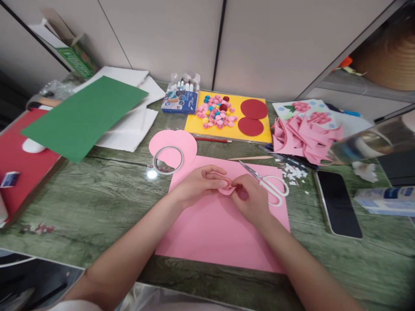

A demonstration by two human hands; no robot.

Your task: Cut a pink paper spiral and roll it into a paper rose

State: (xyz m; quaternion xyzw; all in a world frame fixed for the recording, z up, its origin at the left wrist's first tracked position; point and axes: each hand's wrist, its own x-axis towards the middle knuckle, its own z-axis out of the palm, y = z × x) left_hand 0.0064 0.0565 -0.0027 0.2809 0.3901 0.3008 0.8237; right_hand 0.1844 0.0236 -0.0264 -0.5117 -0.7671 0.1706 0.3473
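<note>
Between my two hands is a small curled piece of pink paper (226, 190), partly covered by the fingers. My left hand (202, 183) pinches its left side, and the fingertips of my right hand (251, 198) grip its right end. Both hands are over a large pink sheet (220, 233) lying flat on the table. White-handled scissors (274, 185) rest on the sheet, just beyond my right hand. A roll of tape (154, 162) lies on pink paper circles (188, 144) to the upper left of my left hand.
Behind is a yellow sheet (194, 125) bearing rolled paper bits (215, 112) and two red circles (253, 109). Pink scraps (304, 138), white snippets (295, 172) and a phone (339, 203) are on the right. A green sheet (87, 114) and marker box (180, 101) stand left and back.
</note>
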